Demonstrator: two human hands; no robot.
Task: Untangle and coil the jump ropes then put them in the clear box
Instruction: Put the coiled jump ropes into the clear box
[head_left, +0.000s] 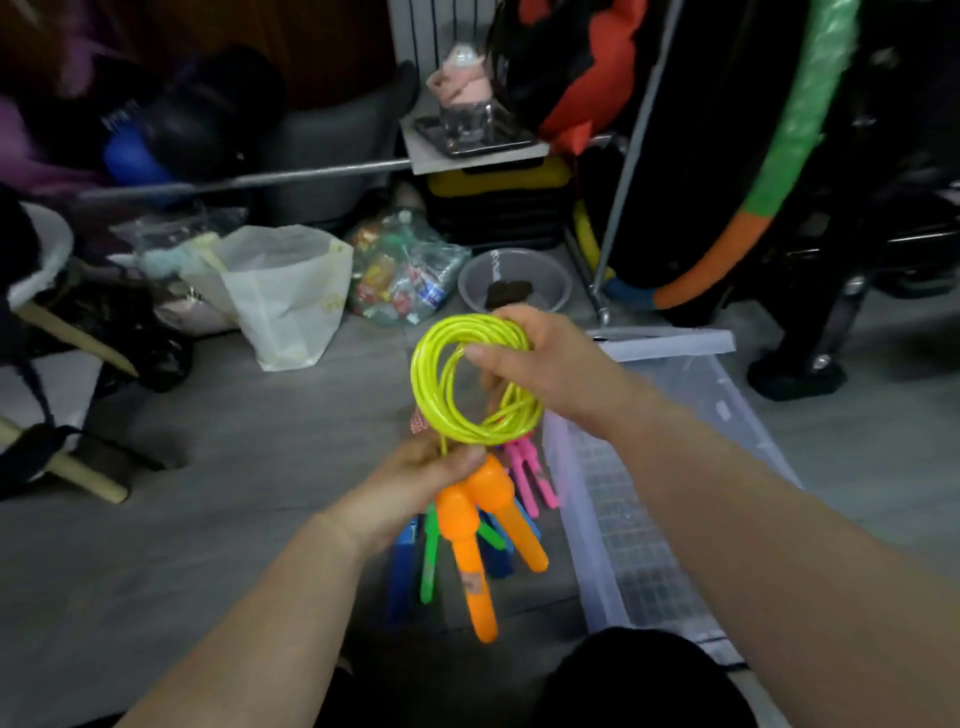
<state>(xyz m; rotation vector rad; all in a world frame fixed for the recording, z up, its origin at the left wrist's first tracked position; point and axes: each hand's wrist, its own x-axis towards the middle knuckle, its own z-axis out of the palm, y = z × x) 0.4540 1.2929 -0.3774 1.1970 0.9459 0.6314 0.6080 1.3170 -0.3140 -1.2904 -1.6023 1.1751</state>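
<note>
- Here, nearest, blue handles (402, 571) and a green handle (430, 558) lie on the floor (218, 467), close to the box's left wall and partly hidden under the held rope's handles.
- The left hand (415, 483) is above them, its fingers curled round the tops of the two orange handles (470, 540), with the thumb pressed over their heads. The handles hang down side by side and tilt slightly right.
- The box (571, 519) stands on the floor to the right. It is open and a grid pattern shows on its base.
- The rope (457, 384), yellow and wound into a round coil of several turns, is held in the air left of the box's far left corner, not in the box. Its lower end runs down into the left hand.
- The right hand (550, 364) grips the coil's upper right side, thumb across the front and fingers curled behind.
- Pink handles (530, 475) lie on the floor behind the coil, just beside the box's left wall.
- Farther back on the floor are a white bag (280, 296), a clear bag of bottles (400, 275) and a grey bowl (514, 283).
- A green and orange hoop (800, 104) leans at the far right.
</note>
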